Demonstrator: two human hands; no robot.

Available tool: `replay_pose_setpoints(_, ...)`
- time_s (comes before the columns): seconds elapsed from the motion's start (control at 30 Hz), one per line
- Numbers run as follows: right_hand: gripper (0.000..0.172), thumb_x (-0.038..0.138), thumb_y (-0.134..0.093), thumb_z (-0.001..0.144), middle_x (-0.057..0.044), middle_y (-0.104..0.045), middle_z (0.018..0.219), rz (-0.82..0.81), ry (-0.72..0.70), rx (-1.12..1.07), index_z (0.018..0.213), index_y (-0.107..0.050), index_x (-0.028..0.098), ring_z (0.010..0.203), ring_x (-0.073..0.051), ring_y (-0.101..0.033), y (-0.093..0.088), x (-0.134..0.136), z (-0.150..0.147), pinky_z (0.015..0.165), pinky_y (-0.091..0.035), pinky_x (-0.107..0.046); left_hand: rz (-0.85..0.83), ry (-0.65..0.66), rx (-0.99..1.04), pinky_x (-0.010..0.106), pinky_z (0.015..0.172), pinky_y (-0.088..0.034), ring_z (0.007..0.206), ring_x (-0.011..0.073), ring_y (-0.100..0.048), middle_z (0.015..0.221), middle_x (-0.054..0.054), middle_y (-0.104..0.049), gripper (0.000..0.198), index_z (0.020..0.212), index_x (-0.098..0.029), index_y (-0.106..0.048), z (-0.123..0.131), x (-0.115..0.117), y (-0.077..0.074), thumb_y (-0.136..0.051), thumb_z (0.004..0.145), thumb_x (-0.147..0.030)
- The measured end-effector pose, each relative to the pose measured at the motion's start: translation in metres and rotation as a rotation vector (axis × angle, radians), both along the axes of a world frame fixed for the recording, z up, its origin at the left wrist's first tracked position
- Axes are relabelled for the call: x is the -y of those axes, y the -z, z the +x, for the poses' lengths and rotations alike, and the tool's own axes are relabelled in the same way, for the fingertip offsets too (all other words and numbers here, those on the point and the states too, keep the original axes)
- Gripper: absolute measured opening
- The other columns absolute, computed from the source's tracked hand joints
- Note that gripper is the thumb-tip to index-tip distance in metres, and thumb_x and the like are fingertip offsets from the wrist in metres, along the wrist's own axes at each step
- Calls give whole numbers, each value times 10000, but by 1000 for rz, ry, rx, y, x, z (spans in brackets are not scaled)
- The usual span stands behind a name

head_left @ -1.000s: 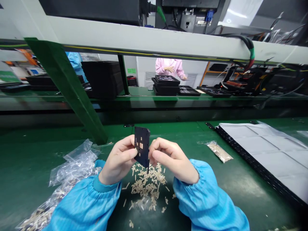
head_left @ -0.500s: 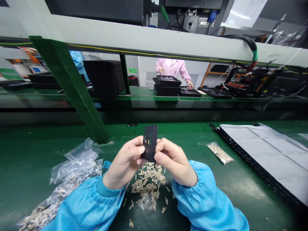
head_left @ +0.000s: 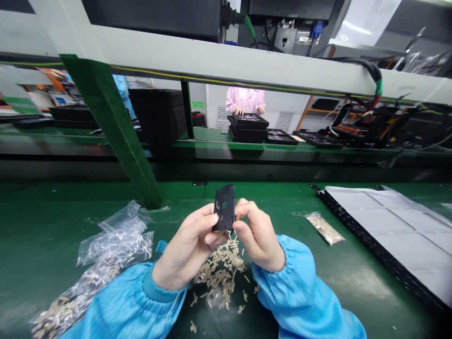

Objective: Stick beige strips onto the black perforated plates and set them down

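A thin black rectangular plate (head_left: 225, 209) with cut-out windows stands tilted above the table, its kind not plain. My left hand (head_left: 192, 235) grips it by the left and lower edge, thumb on the near face and fingers behind. At the plate's right edge, my right hand (head_left: 259, 233) has thumb and forefinger bent close together, touching the edge; what lies between the fingertips is hidden. Beneath both hands, many small tan strip-like pieces (head_left: 221, 273) are heaped loosely on the green tabletop, with a scrap of clear plastic among them.
Clear bags (head_left: 116, 235), some with small pieces, lie left. A small bag of tan pieces (head_left: 325, 227) and a white sheeted tray (head_left: 381, 226) are right. A green post (head_left: 113, 136) rises at left under a white beam (head_left: 212, 59). Behind, a person in pink (head_left: 245, 100) works at stacked black trays (head_left: 249, 129).
The plate has turned more edge-on, and my right fingers have shifted slightly along its right edge. Across the bench, the person in pink has brought both hands to the stacked trays.
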State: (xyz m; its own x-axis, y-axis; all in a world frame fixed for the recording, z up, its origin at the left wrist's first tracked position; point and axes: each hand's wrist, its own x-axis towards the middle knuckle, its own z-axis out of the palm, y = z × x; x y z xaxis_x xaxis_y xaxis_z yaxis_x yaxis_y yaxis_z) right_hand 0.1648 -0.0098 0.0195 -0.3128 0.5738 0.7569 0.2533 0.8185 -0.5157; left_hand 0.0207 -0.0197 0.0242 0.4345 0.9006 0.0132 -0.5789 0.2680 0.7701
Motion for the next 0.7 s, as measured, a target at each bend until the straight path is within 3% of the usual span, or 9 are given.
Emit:
replay_pose_setpoints(0.23, 191, 400, -403, 904, 24, -415, 620, 248, 150, 61, 857, -402, 216, 550, -129, -411, 5, -5, -3, 503, -336, -251, -29, -38, 21, 106, 461, -322, 463, 6, -259, 574, -54, -357, 99, 794, -114, -607, 3, 2, 2, -595, 762, -207)
replay_pose_setpoints(0.37, 197, 369, -533, 840, 26, -446, 622, 254, 154, 61, 852, -406, 218, 544, -128, -414, 7, -8, -7, 500, -339, -249, 24, -76, -33, 105, 435, -301, 467, 1, -286, 650, -28, -448, 112, 801, -127, -611, 1, 0, 2, -618, 738, -219)
replay_pose_setpoints(0.53, 240, 403, -576, 796, 28, -437, 628, 56, -78, 20, 768, -436, 210, 560, -117, -421, 5, -6, -5, 522, -354, -247, 169, -149, -67, 132, 450, -316, 473, 21, -330, 613, -34, -462, 123, 752, -141, -592, -2, -2, 1, -631, 716, -252)
replay_pose_setpoints(0.7, 207, 364, -405, 877, -1, -438, 667, -133, -287, -121, 752, -433, 201, 619, -139, -417, 6, -5, 0, 580, -362, -288, 330, -351, -184, 151, 480, -331, 542, 51, -376, 656, -35, -461, 118, 706, -163, -550, -6, -5, 6, -635, 727, -242)
